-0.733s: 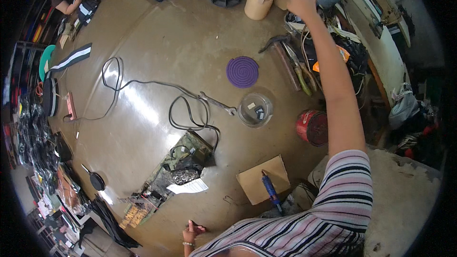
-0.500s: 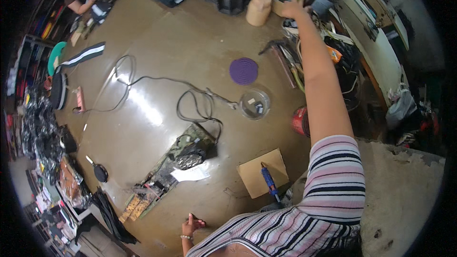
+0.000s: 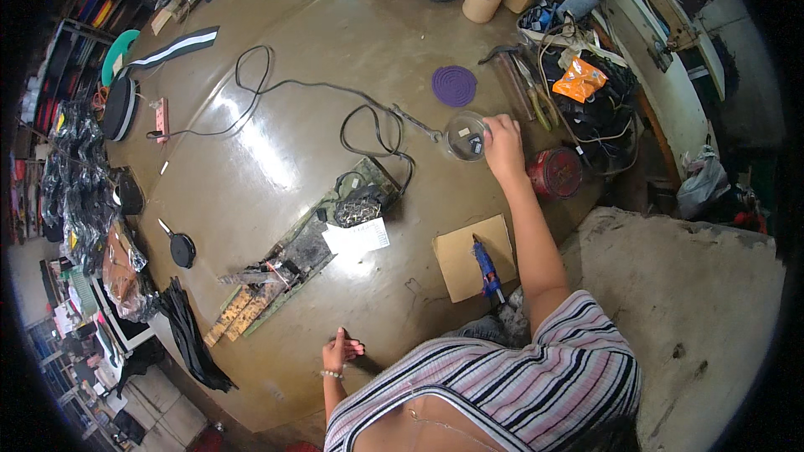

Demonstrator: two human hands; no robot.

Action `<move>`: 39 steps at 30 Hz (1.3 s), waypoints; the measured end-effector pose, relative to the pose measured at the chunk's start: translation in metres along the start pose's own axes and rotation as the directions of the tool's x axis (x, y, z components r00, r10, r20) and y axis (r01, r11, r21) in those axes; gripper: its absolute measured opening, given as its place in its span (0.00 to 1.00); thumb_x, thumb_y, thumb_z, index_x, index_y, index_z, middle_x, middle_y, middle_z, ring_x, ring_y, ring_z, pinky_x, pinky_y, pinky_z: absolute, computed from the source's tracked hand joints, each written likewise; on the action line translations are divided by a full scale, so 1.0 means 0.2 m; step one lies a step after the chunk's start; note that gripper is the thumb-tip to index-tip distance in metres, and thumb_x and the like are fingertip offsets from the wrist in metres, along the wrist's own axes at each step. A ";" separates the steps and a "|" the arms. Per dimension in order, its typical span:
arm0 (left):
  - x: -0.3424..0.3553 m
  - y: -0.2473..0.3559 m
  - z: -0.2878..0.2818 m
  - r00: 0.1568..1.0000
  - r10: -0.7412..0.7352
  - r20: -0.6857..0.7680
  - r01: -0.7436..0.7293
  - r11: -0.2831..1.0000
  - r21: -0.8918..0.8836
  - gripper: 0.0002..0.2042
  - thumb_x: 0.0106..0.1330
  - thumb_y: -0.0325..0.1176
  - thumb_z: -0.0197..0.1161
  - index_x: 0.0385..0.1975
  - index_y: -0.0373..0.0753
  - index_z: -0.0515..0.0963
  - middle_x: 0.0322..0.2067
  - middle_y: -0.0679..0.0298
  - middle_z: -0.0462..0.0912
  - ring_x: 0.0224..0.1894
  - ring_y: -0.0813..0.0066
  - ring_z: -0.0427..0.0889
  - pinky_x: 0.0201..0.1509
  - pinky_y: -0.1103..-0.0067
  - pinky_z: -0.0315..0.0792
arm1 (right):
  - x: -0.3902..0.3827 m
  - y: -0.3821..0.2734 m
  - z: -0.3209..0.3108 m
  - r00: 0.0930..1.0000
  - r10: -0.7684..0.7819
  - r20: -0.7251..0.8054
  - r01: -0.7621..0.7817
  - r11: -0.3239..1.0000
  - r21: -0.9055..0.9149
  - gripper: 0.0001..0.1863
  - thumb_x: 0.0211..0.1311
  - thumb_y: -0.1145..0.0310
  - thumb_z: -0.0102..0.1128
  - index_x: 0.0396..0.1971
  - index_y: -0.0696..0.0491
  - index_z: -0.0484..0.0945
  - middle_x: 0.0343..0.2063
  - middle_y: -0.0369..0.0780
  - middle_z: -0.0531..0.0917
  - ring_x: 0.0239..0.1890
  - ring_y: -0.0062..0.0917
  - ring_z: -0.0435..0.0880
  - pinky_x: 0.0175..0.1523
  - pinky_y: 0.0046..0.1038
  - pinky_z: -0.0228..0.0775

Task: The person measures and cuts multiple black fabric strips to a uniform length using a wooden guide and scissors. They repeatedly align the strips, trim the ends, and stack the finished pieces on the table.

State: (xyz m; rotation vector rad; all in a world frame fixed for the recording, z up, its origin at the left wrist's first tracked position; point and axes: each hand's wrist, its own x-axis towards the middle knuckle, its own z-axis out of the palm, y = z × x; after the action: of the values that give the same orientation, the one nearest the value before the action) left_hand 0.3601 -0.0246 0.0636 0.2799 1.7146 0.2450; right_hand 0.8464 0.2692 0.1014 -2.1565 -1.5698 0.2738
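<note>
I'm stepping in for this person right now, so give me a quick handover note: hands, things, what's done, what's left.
Right hand: open, on the rim of the clear round bowl, holding nothing I can see.
Left hand: resting flat on the brown floor.
Nearby: purple mat, red tin, blue tool on cardboard.
Done: small pieces lie in the bowl.
Left: bowl not lifted.

An orange foil packet [image 3: 579,81] lies crumpled among the tools, up and right of the right hand's fingers [image 3: 500,123]. A white paper slip [image 3: 358,238] with small print lies down and left of them, against the dark board. A flat brown cardboard piece [image 3: 462,264] lies below them. A red round tin [image 3: 554,172] stands just to their right.
</note>
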 end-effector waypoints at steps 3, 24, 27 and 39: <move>0.00 -0.02 0.01 0.998 0.021 -0.052 -0.020 1.000 0.014 0.30 0.64 0.57 0.51 0.24 0.28 0.77 0.21 0.53 0.82 0.20 0.66 0.82 0.25 0.79 0.75 | -0.03 -0.02 -0.01 0.987 -0.069 0.144 0.089 0.987 -0.136 0.17 0.41 0.71 0.69 0.36 0.50 0.81 0.48 0.40 0.73 0.51 0.39 0.68 0.54 0.35 0.64; 0.03 -0.01 -0.03 0.999 -0.020 0.045 0.020 1.000 -0.007 0.31 0.64 0.57 0.51 0.24 0.26 0.77 0.22 0.50 0.82 0.23 0.63 0.83 0.28 0.76 0.77 | 0.93 0.47 -0.16 0.853 -0.096 -0.513 0.170 0.981 0.099 0.04 0.55 0.73 0.55 0.27 0.57 0.74 0.27 0.46 0.75 0.33 0.43 0.75 0.38 0.39 0.67; 0.03 -0.02 -0.03 0.999 -0.037 0.039 0.036 0.999 0.018 0.32 0.63 0.58 0.52 0.25 0.26 0.76 0.23 0.49 0.81 0.25 0.61 0.83 0.30 0.72 0.77 | 1.23 0.67 -0.17 0.896 -0.024 -0.443 0.014 1.000 -0.026 0.06 0.55 0.72 0.57 0.32 0.56 0.77 0.31 0.47 0.77 0.36 0.44 0.76 0.41 0.39 0.68; 0.07 -0.09 -0.04 0.999 -0.050 -0.003 0.049 0.996 -0.079 0.30 0.65 0.57 0.50 0.24 0.28 0.77 0.22 0.51 0.82 0.23 0.64 0.83 0.27 0.77 0.75 | 1.23 0.70 -0.21 0.996 0.063 0.070 -0.001 0.747 -0.664 0.19 0.52 0.67 0.54 0.47 0.48 0.75 0.45 0.40 0.76 0.57 0.37 0.65 0.59 0.46 0.56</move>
State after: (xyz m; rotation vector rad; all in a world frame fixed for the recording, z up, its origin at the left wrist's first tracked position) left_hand 0.3493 -0.0369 0.0470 0.1785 1.7100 0.2767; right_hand 1.0631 0.4546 0.0977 -2.7295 -1.8839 -0.2384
